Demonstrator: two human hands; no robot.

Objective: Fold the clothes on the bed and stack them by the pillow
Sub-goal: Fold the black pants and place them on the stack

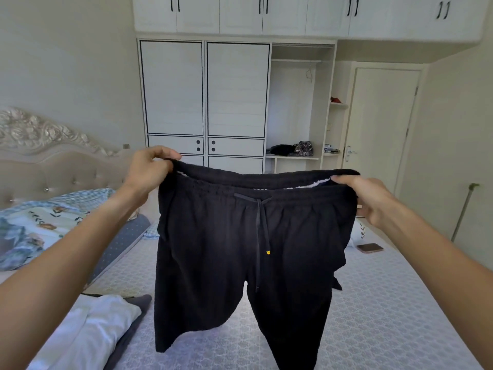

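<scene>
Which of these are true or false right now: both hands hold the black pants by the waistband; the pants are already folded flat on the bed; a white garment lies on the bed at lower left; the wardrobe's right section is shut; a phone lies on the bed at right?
1. Both hands hold the black pants by the waistband. True: the left hand and right hand each grip one end.
2. The pants are folded flat on the bed. False: they hang unfolded in the air above the bed.
3. A white garment lies at lower left. True.
4. The wardrobe's right section is shut. False: it stands open, showing shelves.
5. A phone lies on the bed at right. True.
</scene>
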